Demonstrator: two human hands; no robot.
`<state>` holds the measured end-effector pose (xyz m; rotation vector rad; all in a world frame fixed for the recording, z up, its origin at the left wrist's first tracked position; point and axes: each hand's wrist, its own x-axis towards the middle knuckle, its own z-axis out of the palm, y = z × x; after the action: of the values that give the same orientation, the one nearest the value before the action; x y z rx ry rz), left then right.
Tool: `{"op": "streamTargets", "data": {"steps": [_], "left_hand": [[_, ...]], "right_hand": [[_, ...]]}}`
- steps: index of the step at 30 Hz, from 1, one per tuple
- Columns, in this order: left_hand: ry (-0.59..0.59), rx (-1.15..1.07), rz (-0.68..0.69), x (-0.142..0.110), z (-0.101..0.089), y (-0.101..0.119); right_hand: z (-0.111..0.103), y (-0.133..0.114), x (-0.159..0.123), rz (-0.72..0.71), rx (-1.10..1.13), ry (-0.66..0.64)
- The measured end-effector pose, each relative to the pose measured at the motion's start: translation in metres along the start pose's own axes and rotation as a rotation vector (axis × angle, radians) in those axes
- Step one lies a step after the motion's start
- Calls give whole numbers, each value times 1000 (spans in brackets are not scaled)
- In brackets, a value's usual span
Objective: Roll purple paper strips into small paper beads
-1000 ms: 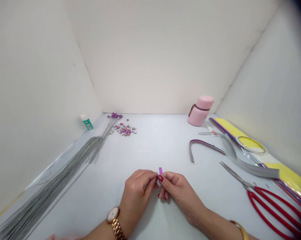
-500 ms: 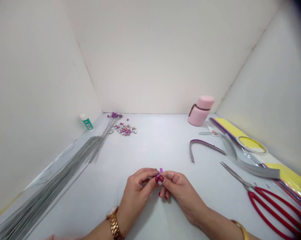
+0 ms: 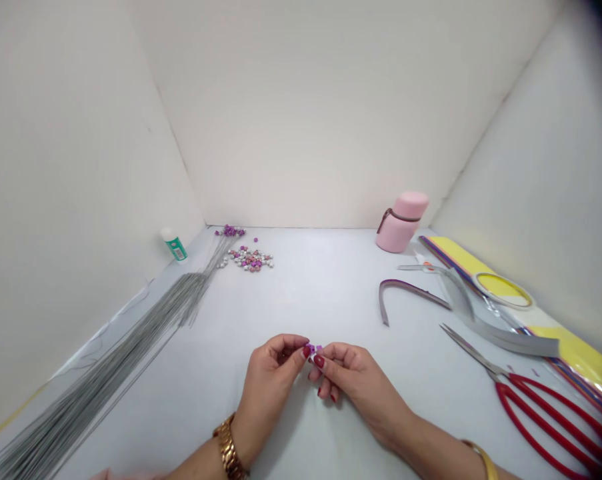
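Between my fingertips, low in the middle of the view, is a small purple paper strip [image 3: 311,348], partly folded into a knot. My left hand [image 3: 272,373] pinches it from the left with thumb and forefinger. From the other side, my right hand [image 3: 363,379] pinches it as well, its lower fingers curled below. Much of the strip is covered by the fingertips. Farther off lies a loose pile of small purple, pink and silver folded pieces [image 3: 253,259]. A curved purple-edged paper strip bundle [image 3: 413,287] lies right of my hands.
Long grey wires [image 3: 115,360] run along the left, with a purple cluster [image 3: 231,231] at their far end. A glue stick [image 3: 175,245] stands behind them. At right are red-handled scissors [image 3: 501,373], silver strips [image 3: 515,341], a tape roll [image 3: 503,291], coloured sheets [image 3: 581,357] and a pink flask [image 3: 401,223].
Both hands have shifted slightly left, and the fingertips have moved a little apart. The purple tail that stuck up between them now lies lower, and more of the folded part shows.
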<state>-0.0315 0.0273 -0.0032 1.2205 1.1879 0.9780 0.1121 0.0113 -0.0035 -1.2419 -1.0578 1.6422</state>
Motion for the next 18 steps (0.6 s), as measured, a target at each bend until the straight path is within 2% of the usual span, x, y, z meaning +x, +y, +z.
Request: {"op": "streamTargets", "data": {"steps": [2, 5, 9, 13, 18], "left_hand": [[14, 60, 62, -1, 0, -1], [30, 213, 255, -4, 0, 0], [-30, 307, 435, -6, 0, 2], [-44, 313, 432, -6, -1, 4], [-50, 170, 285, -4, -1, 4]], "right_hand": [[0, -1, -1, -1, 16, -7], [1, -3, -2, -9, 60, -27], [0, -4, -2, -35, 102, -17], [0, -3, -1, -30, 116, 21], [1, -5, -1, -26, 124, 32]]}}
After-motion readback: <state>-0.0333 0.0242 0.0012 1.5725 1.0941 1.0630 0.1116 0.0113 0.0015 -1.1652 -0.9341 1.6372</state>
